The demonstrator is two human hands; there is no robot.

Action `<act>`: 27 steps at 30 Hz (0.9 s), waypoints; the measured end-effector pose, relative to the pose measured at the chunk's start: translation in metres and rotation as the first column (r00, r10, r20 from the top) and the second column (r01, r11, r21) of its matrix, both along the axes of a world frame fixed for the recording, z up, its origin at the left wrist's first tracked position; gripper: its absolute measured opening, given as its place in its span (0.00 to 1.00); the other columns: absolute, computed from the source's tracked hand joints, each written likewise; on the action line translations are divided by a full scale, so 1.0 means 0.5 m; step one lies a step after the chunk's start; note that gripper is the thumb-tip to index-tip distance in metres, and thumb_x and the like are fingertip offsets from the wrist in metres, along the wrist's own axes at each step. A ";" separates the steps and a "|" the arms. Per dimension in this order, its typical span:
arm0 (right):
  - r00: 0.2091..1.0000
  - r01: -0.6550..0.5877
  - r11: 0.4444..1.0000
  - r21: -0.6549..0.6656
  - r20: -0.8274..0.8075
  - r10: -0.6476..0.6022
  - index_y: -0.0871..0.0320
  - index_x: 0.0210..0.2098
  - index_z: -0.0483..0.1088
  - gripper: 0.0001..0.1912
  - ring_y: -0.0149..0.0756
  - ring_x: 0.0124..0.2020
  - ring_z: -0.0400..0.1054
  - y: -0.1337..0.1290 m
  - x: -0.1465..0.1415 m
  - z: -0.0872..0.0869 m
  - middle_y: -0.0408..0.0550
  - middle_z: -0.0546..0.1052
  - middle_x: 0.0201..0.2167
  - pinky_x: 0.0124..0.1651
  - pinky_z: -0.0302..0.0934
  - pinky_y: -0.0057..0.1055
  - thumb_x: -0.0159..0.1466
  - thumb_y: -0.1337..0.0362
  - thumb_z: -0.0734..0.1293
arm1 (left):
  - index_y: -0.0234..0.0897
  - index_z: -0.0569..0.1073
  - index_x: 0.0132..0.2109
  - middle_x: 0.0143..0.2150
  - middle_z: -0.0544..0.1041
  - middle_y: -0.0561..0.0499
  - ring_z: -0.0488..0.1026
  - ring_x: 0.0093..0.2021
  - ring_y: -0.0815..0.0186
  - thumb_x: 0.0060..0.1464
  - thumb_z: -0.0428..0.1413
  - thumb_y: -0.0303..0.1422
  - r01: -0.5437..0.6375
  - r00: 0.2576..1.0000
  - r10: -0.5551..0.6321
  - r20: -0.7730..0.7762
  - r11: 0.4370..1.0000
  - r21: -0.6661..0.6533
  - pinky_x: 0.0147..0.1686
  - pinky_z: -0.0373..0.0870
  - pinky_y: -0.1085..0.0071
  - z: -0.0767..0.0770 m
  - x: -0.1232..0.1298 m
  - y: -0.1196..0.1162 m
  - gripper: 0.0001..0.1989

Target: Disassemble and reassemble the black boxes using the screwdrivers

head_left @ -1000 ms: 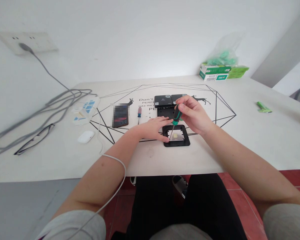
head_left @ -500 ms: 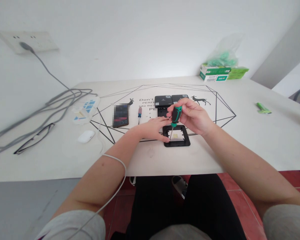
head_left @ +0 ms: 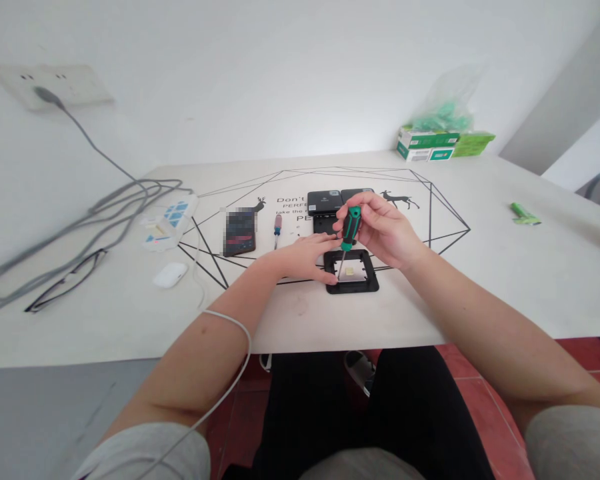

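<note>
My right hand (head_left: 387, 230) is closed round the green and black handle of a screwdriver (head_left: 351, 228). The screwdriver leans slightly, its shaft pointing down into the left side of a black square casing (head_left: 360, 287). Inside the casing lies a silvery plate (head_left: 358, 267) with a small yellowish square on it. My left hand (head_left: 310, 258) grips the casing at its left edge, thumb on the near left corner; its other fingertips are partly hidden by the right hand. Just behind stand black boxes (head_left: 325, 201) with small labels, partly covered by my hands.
Left of my hands lie a second screwdriver (head_left: 278, 230), a phone (head_left: 240, 233), a white earbud case (head_left: 171, 275), glasses (head_left: 65, 281) and a divided plastic box (head_left: 173, 223). A grey cable (head_left: 100, 200) and green boxes (head_left: 430, 143) are farther back. A green wrapper (head_left: 525, 213) lies right.
The screwdriver handle has tilted a little in my right hand while its tip stays at the casing's left side. The whole view has shifted slightly; my left hand keeps its place.
</note>
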State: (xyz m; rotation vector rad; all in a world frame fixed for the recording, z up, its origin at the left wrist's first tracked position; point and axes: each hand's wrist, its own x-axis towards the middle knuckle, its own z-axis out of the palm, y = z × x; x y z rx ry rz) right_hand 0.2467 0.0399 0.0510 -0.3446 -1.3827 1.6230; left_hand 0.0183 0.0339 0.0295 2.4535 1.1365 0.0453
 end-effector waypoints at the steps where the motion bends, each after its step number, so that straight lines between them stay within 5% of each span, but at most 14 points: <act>1: 1.000 -0.008 1.000 -0.006 0.002 0.008 0.51 0.45 0.73 0.17 0.36 0.44 0.80 -0.002 0.000 0.000 0.44 0.82 0.45 0.45 0.78 0.36 0.66 0.49 0.75 | 0.46 0.58 0.78 0.83 0.50 0.42 0.49 0.80 0.39 0.58 0.64 0.55 0.001 1.000 -0.001 0.002 1.000 0.002 0.76 0.48 0.43 0.001 0.001 -0.001 0.48; 5: 1.000 -0.007 1.000 -0.018 0.011 0.007 0.50 0.45 0.74 0.17 0.38 0.49 0.79 -0.004 -0.003 -0.004 0.46 0.82 0.50 0.47 0.78 0.37 0.66 0.47 0.74 | 0.45 0.59 0.77 0.82 0.53 0.42 0.50 0.79 0.40 0.56 0.65 0.55 0.004 1.000 -0.004 0.015 1.000 -0.003 0.77 0.49 0.46 0.004 0.002 -0.003 0.48; 11: 0.995 0.097 0.994 0.052 0.005 -0.098 0.50 0.39 0.75 0.17 0.31 0.35 0.72 0.005 -0.002 -0.009 0.40 0.76 0.36 0.32 0.72 0.27 0.58 0.52 0.82 | 0.43 0.53 0.80 0.82 0.49 0.38 0.46 0.80 0.37 0.56 0.62 0.61 -0.024 1.000 0.024 -0.020 0.999 -0.029 0.76 0.49 0.42 0.001 -0.003 -0.003 0.54; 17: 0.999 0.039 0.999 -0.016 -0.002 -0.039 0.50 0.46 0.77 0.15 0.35 0.44 0.79 0.004 0.002 -0.004 0.43 0.82 0.45 0.44 0.77 0.33 0.63 0.52 0.78 | 0.48 0.56 0.79 0.82 0.50 0.43 0.46 0.81 0.42 0.56 0.64 0.57 0.009 0.999 -0.009 0.040 1.000 -0.012 0.77 0.46 0.45 -0.009 -0.006 0.004 0.51; 23: 0.999 0.043 0.999 -0.010 0.016 -0.043 0.49 0.46 0.76 0.14 0.37 0.48 0.78 0.000 -0.003 -0.009 0.45 0.82 0.51 0.43 0.76 0.33 0.66 0.50 0.75 | 0.46 0.59 0.78 0.82 0.52 0.43 0.48 0.80 0.42 0.56 0.65 0.54 0.020 0.999 -0.020 0.043 1.000 0.001 0.77 0.47 0.46 -0.004 0.000 0.003 0.49; 27: 0.991 0.129 0.991 0.045 0.042 -0.131 0.48 0.42 0.75 0.18 0.32 0.38 0.72 0.005 -0.003 -0.014 0.42 0.78 0.43 0.37 0.72 0.29 0.62 0.45 0.78 | 0.43 0.57 0.79 0.82 0.52 0.40 0.47 0.81 0.40 0.56 0.65 0.57 -0.016 1.000 0.017 0.004 1.000 -0.021 0.77 0.47 0.45 0.002 0.001 -0.003 0.51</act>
